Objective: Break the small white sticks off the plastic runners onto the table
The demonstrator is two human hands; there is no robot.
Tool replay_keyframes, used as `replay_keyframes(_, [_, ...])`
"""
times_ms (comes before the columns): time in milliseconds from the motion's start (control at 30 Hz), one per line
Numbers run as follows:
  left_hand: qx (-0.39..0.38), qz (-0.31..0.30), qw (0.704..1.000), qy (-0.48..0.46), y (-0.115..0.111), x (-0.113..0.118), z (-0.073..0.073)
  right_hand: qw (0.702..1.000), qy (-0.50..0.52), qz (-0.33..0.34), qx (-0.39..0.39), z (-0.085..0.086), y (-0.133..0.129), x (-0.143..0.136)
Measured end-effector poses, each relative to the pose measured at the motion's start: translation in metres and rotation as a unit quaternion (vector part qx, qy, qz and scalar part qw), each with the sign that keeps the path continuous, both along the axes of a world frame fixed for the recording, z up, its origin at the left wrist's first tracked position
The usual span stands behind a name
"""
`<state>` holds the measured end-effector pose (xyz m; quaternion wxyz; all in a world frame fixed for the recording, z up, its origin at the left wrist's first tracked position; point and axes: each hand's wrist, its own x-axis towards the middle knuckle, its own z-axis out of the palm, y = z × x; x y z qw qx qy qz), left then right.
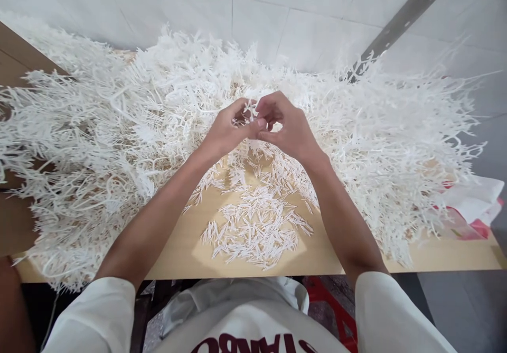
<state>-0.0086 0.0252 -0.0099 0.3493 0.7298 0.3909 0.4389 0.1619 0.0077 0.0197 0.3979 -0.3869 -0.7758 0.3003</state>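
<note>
My left hand (229, 128) is closed on a small white branched plastic piece (250, 111), whose thin prongs stick up between the fingers. My right hand (285, 126) meets it from the other side, its fingers curled and the thumb pinched in by the left thumb tip; the fingers partly hide the piece. Below both hands, a loose heap of short thin white plastic sticks (257, 226) lies on the light wooden table (174, 258). More such sticks are spread right under the hands.
Large tangled piles of white branched plastic pieces (119, 126) stretch along the back and both sides of the table. A white and red plastic bag (475, 205) lies at the right end. Cardboard (18, 221) stands at the left. Behind are a tiled wall and a metal post (407, 15).
</note>
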Motion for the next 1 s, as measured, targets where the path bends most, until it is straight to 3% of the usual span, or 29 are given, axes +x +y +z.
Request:
replay_keyframes(233, [0.063,0.073,0.995,0.027,0.009,-0.002,-0.01,0.994,0.007,0.018,-0.108,-0.003,0.006,0.008])
replay_keyframes(433, [0.13,0.098,0.978,0.131,0.003,0.002,-0.019,0.988,-0.067,0.024,-0.137,-0.013,0.01,0.011])
replay_keyframes(533, [0.161,0.106,0.968,0.159,0.003,0.003,-0.024,0.985,-0.145,0.014,-0.089,-0.012,0.008,0.008])
replay_keyframes(633, [0.127,0.101,0.977,0.136,0.007,0.001,-0.026,0.98,-0.201,-0.011,0.0,-0.004,0.0,0.001])
replay_keyframes(833, [0.139,0.049,0.98,0.135,0.011,-0.002,-0.027,0.937,-0.324,0.044,0.126,0.007,-0.021,-0.019])
replay_keyframes(1000, [0.102,0.066,0.984,0.13,0.01,0.004,-0.027,0.938,-0.319,0.045,0.128,0.005,-0.025,-0.023])
